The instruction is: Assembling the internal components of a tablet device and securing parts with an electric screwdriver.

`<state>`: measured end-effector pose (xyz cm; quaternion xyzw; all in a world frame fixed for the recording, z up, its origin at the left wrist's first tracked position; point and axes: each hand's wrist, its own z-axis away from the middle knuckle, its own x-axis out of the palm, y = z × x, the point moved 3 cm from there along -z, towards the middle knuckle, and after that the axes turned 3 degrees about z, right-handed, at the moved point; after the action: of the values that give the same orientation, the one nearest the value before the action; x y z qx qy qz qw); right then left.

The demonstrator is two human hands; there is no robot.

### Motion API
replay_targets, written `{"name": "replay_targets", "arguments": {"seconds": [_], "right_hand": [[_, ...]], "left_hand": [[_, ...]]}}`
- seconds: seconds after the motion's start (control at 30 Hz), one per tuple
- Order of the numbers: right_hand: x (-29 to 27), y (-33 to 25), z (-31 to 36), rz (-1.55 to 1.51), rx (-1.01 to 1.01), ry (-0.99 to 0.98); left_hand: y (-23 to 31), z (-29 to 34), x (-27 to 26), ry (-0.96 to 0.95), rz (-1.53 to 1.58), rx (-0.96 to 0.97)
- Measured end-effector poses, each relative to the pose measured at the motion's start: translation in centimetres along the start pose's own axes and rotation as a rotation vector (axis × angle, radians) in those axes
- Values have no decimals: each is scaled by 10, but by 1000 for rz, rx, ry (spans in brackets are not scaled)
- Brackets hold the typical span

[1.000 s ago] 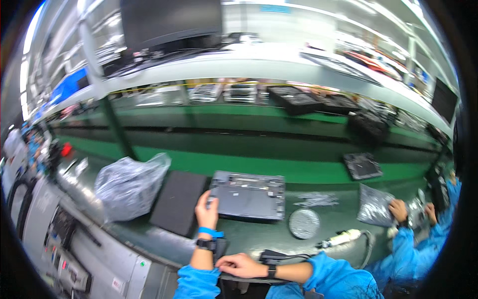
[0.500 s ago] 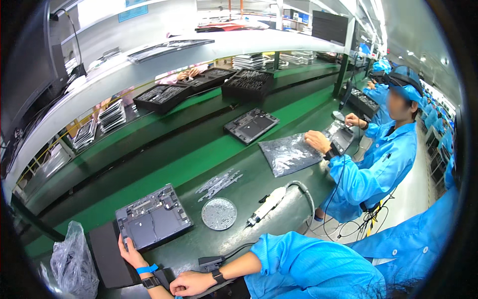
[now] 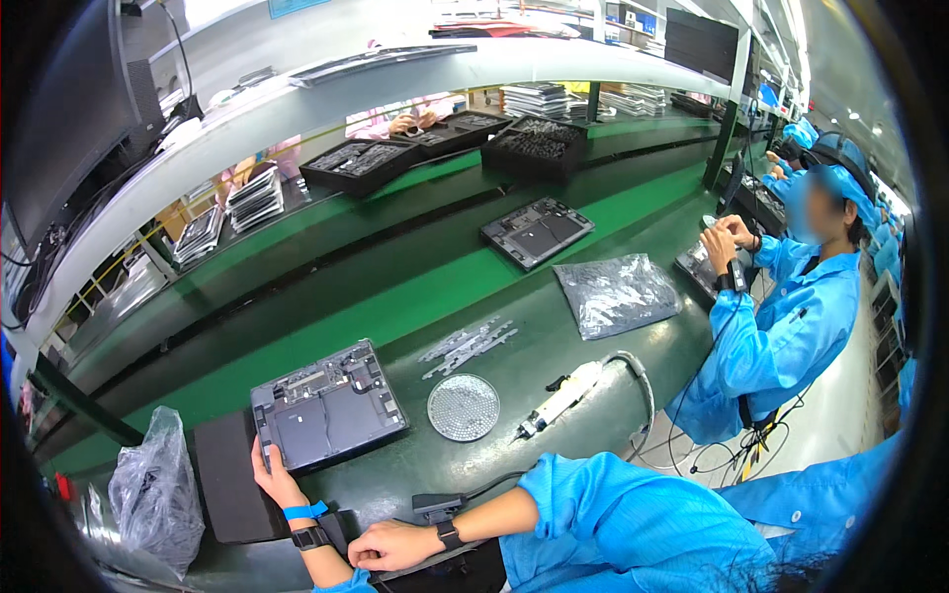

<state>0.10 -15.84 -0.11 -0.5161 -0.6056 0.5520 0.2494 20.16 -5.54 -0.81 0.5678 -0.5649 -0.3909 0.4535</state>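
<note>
Green conveyor belt (image 3: 415, 296) runs past our station, with shelves of dark trays (image 3: 361, 163) above. We hold the opened laptop base (image 3: 326, 405) at its near-left corner with our left hand (image 3: 275, 479), fingers closed on the edge, apparently to steady it on the bench. Our right hand (image 3: 390, 544) rests loosely curled on the bench edge. A round screw dish (image 3: 463, 406) and electric screwdriver (image 3: 561, 397) lie just beside the base, within reach. A co-worker (image 3: 781, 326) works further along.
</note>
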Motion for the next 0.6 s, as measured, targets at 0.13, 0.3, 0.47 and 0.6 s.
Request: {"name": "replay_targets", "arguments": {"seconds": [0.13, 0.3, 0.47, 0.6], "right_hand": [[-6, -7, 0, -38, 2, 1], [-9, -13, 1, -29, 3, 13], [-11, -13, 2, -29, 49, 34], [4, 12, -2, 36, 21, 16]], "left_hand": [[2, 0, 1, 3, -43, 0], [3, 0, -2, -2, -61, -22], [-9, -4, -2, -12, -85, 2], [-13, -8, -6, -24, -79, 1]]}}
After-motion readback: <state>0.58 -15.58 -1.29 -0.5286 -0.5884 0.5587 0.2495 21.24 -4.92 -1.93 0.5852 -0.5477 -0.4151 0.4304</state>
